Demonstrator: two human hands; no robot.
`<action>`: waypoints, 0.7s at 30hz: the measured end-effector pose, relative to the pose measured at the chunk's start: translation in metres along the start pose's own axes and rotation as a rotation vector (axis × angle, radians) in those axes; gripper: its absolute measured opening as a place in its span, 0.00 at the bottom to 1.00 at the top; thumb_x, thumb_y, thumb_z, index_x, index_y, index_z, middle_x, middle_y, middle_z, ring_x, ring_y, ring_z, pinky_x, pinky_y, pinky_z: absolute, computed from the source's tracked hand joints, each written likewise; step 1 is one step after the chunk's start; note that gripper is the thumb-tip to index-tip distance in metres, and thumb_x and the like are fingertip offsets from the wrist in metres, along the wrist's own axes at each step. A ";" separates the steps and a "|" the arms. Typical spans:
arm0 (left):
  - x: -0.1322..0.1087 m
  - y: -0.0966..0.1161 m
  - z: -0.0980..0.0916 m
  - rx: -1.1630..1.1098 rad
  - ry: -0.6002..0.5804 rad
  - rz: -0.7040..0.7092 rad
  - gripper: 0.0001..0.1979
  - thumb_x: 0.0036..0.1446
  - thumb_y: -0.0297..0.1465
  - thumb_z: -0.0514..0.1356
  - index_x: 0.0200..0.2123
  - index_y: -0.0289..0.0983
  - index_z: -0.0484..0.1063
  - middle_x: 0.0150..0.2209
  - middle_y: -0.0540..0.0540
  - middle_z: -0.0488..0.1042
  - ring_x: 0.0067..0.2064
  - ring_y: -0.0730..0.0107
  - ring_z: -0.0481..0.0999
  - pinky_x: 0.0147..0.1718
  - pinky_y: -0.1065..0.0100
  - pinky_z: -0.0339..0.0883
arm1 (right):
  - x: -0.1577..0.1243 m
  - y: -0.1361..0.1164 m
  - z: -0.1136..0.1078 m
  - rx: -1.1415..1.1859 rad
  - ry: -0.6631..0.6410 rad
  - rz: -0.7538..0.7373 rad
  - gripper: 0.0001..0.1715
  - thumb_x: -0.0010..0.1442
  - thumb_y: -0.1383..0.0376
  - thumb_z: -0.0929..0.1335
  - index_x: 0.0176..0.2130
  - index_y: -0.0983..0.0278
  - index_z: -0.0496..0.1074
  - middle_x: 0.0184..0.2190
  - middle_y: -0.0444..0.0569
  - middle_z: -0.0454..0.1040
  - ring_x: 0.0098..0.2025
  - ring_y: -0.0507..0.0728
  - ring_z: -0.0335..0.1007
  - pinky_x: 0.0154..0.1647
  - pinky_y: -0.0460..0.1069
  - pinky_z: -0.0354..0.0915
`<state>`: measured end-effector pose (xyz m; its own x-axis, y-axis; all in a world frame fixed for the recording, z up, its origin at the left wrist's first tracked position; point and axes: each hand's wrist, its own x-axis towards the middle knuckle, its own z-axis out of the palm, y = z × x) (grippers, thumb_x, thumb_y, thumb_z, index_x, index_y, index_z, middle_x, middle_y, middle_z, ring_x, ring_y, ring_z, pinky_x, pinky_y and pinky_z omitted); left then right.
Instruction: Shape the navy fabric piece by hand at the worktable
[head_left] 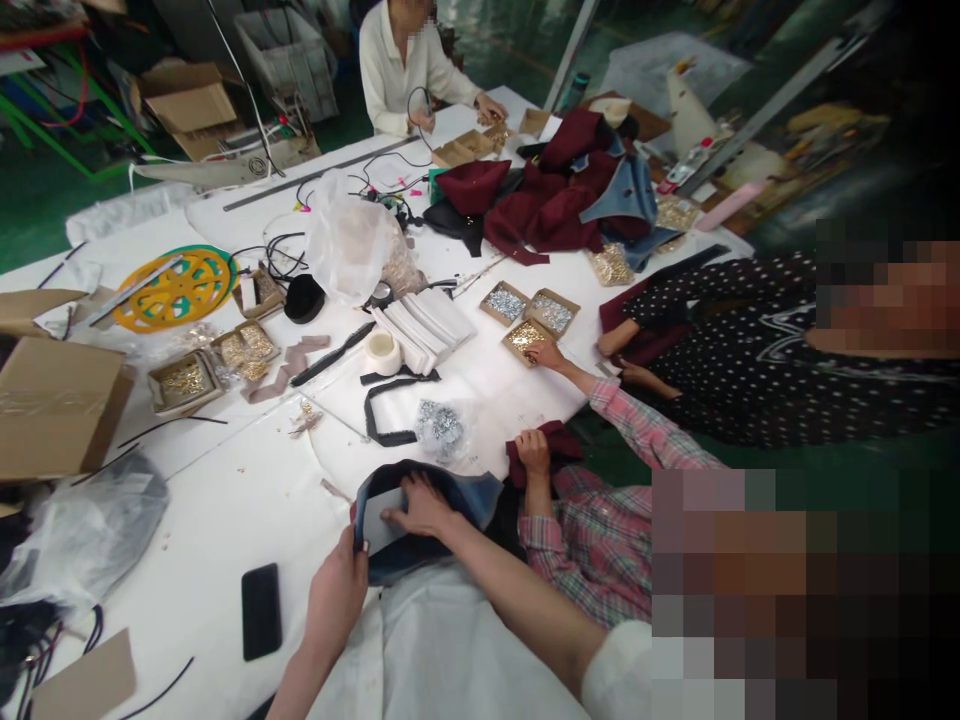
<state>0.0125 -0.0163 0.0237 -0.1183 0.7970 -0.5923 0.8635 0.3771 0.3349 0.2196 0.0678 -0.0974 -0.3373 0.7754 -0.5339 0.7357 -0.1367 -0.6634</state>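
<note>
A blue denim piece [394, 568] with a dark inner side stands partly opened out at the table's front edge, a pale panel [381, 520] showing inside it. My left hand [337, 585] pinches its left edge, thumb on the near side. Reaching in from the right, my right hand [424, 507] lies over the inside of the piece with its fingers spread. Just beyond sit a clear bag of small silver parts [441, 428] and a bent black strap [369, 412]. To the left of my left hand lies a black phone [261, 612].
On my right, a co-worker's hand [544, 352] reaches into a box of gold parts [523, 341]; another co-worker's sleeve [712, 290] is beyond. Maroon and denim pieces [536, 205] are heaped at the back. A tape roll [382, 352] and cardboard box [60, 405] stand leftward.
</note>
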 end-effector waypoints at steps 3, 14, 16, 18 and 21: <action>0.002 0.001 -0.002 -0.022 0.008 0.010 0.19 0.78 0.38 0.47 0.64 0.40 0.66 0.46 0.36 0.87 0.45 0.51 0.87 0.43 0.60 0.68 | 0.001 -0.002 0.001 0.041 0.011 0.043 0.55 0.59 0.37 0.76 0.71 0.67 0.71 0.78 0.72 0.61 0.81 0.83 0.52 0.78 0.72 0.59; 0.005 0.013 -0.013 -0.013 0.004 -0.043 0.20 0.78 0.38 0.48 0.65 0.41 0.67 0.48 0.36 0.87 0.47 0.49 0.87 0.42 0.59 0.68 | 0.018 0.007 0.015 -0.014 0.138 0.090 0.39 0.61 0.43 0.78 0.59 0.66 0.78 0.70 0.67 0.72 0.75 0.75 0.63 0.77 0.64 0.60; 0.005 0.012 -0.013 -0.004 0.008 -0.047 0.21 0.78 0.39 0.47 0.66 0.41 0.67 0.47 0.36 0.87 0.46 0.48 0.87 0.42 0.59 0.67 | 0.019 0.009 0.020 -0.005 0.140 0.105 0.38 0.61 0.47 0.78 0.61 0.66 0.77 0.71 0.67 0.71 0.76 0.75 0.62 0.77 0.64 0.60; 0.005 0.010 -0.013 0.009 0.009 -0.045 0.21 0.78 0.41 0.46 0.65 0.41 0.67 0.46 0.36 0.87 0.45 0.47 0.87 0.41 0.58 0.67 | 0.018 0.010 0.024 0.004 0.152 0.115 0.37 0.62 0.50 0.78 0.63 0.66 0.76 0.72 0.68 0.69 0.76 0.75 0.60 0.77 0.65 0.60; 0.006 0.007 -0.012 0.012 0.004 -0.048 0.22 0.78 0.41 0.46 0.65 0.41 0.67 0.47 0.36 0.87 0.47 0.48 0.87 0.42 0.59 0.67 | 0.015 0.009 0.024 0.010 0.164 0.125 0.36 0.63 0.52 0.77 0.64 0.65 0.75 0.73 0.67 0.68 0.76 0.74 0.61 0.77 0.64 0.61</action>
<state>0.0123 -0.0037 0.0313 -0.1621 0.7801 -0.6043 0.8626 0.4094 0.2971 0.2068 0.0634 -0.1245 -0.1430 0.8419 -0.5203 0.7596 -0.2436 -0.6030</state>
